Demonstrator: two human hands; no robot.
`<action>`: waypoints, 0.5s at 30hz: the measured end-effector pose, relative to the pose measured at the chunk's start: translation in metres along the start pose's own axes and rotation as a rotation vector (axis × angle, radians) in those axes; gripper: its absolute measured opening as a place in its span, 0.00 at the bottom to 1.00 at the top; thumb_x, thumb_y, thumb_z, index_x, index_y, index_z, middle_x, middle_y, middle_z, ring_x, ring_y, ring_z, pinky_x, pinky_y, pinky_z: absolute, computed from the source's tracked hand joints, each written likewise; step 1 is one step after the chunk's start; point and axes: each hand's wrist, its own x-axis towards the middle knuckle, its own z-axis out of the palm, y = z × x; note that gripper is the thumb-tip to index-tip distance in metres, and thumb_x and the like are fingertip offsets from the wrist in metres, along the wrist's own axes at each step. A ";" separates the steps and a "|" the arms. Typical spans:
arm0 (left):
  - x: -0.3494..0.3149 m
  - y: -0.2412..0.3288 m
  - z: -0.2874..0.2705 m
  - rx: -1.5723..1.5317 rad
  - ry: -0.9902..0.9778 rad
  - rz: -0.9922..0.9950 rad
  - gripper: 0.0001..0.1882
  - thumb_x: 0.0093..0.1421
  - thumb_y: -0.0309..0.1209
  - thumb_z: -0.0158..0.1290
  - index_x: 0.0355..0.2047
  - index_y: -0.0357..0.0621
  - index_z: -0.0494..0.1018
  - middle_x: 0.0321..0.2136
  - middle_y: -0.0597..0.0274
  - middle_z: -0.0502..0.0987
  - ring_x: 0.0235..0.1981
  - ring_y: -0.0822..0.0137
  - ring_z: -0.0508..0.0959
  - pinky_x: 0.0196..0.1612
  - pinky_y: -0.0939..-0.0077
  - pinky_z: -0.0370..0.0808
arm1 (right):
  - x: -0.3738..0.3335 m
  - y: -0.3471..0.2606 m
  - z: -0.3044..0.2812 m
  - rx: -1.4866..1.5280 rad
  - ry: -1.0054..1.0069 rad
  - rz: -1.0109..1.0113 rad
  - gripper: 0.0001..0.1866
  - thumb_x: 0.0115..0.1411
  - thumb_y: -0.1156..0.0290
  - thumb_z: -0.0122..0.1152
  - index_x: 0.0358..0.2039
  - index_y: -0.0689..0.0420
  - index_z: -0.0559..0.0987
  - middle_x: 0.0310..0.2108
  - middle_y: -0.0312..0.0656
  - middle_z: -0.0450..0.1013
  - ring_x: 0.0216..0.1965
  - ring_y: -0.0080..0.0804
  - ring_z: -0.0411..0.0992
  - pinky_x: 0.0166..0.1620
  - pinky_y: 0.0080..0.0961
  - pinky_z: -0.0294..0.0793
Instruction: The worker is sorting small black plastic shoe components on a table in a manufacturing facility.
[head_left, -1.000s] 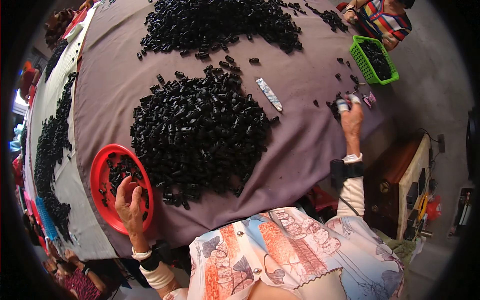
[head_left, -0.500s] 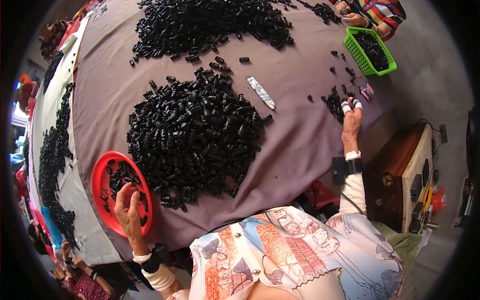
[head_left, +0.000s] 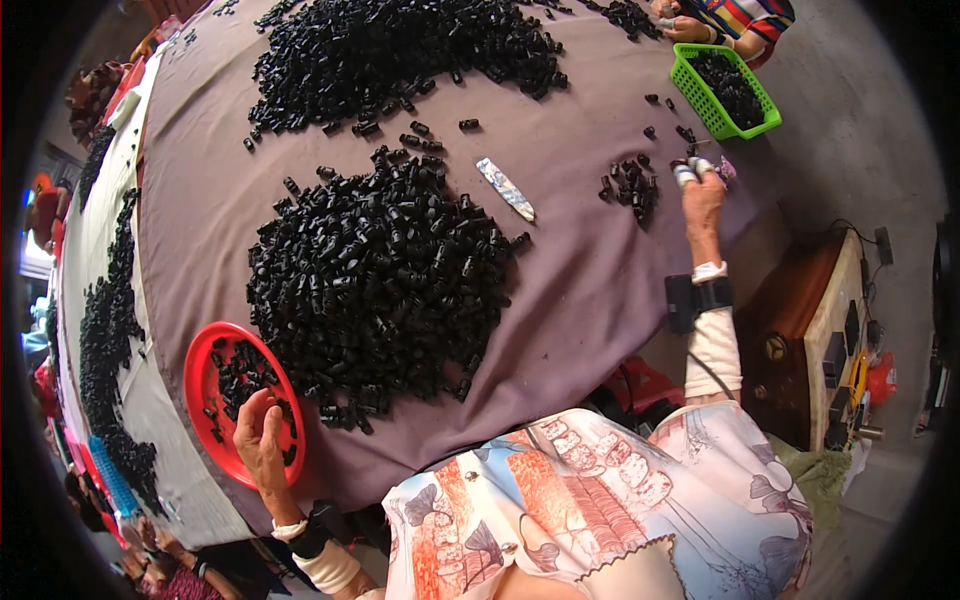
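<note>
My left hand [head_left: 262,435] rests on the near rim of a red round tray [head_left: 205,372] that holds several small black pieces; its fingers curl over the tray, and whether they hold a piece is hidden. A big heap of black pieces [head_left: 375,285] lies on the purple cloth just right of the tray. My right hand [head_left: 700,190], with white-taped fingertips, reaches far right beside a small cluster of black pieces [head_left: 632,187], and its fingers are bunched together near a small pinkish object.
A second large heap of black pieces [head_left: 400,55] lies farther back. A slim silvery strip [head_left: 505,188] lies between the heaps. Another person sits by a green basket [head_left: 727,92] of black pieces. More black pieces line the table's left edge [head_left: 105,300]. A brown cabinet [head_left: 800,330] stands at the right.
My right hand has stretched slightly farther toward the table's right edge. My left hand stays on the red tray. The view has shifted a little.
</note>
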 end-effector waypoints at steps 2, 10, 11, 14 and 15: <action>0.000 0.001 -0.003 -0.014 -0.017 -0.005 0.13 0.58 0.25 0.52 0.45 0.39 0.71 0.33 0.68 0.74 0.32 0.79 0.72 0.36 0.86 0.69 | 0.007 0.015 -0.025 -0.221 -0.005 0.003 0.09 0.52 0.70 0.59 0.31 0.62 0.76 0.26 0.44 0.74 0.26 0.33 0.71 0.34 0.28 0.70; 0.009 0.016 0.010 0.018 -0.066 0.011 0.13 0.58 0.26 0.53 0.44 0.38 0.71 0.33 0.67 0.75 0.32 0.79 0.72 0.35 0.87 0.68 | 0.002 0.036 -0.026 -0.311 -0.199 -0.011 0.11 0.50 0.70 0.59 0.33 0.61 0.77 0.29 0.49 0.75 0.32 0.48 0.72 0.39 0.35 0.69; 0.009 0.017 0.010 0.021 -0.066 0.012 0.13 0.58 0.26 0.53 0.44 0.38 0.71 0.33 0.67 0.75 0.32 0.79 0.72 0.35 0.87 0.68 | 0.005 0.037 -0.025 -0.383 -0.234 -0.009 0.11 0.50 0.69 0.59 0.33 0.62 0.76 0.30 0.50 0.75 0.33 0.49 0.72 0.39 0.36 0.69; 0.008 0.018 0.011 0.046 -0.085 -0.024 0.13 0.58 0.26 0.52 0.44 0.38 0.71 0.34 0.67 0.75 0.33 0.78 0.73 0.36 0.86 0.68 | 0.005 0.035 -0.027 -0.493 -0.247 -0.019 0.12 0.50 0.68 0.58 0.33 0.62 0.76 0.31 0.52 0.74 0.35 0.52 0.71 0.39 0.37 0.69; 0.009 0.016 0.011 0.060 -0.088 -0.019 0.13 0.58 0.26 0.52 0.44 0.38 0.71 0.33 0.67 0.74 0.33 0.78 0.73 0.36 0.86 0.68 | 0.004 0.033 -0.027 -0.531 -0.227 -0.033 0.13 0.50 0.67 0.58 0.33 0.62 0.76 0.31 0.53 0.74 0.36 0.54 0.71 0.39 0.38 0.69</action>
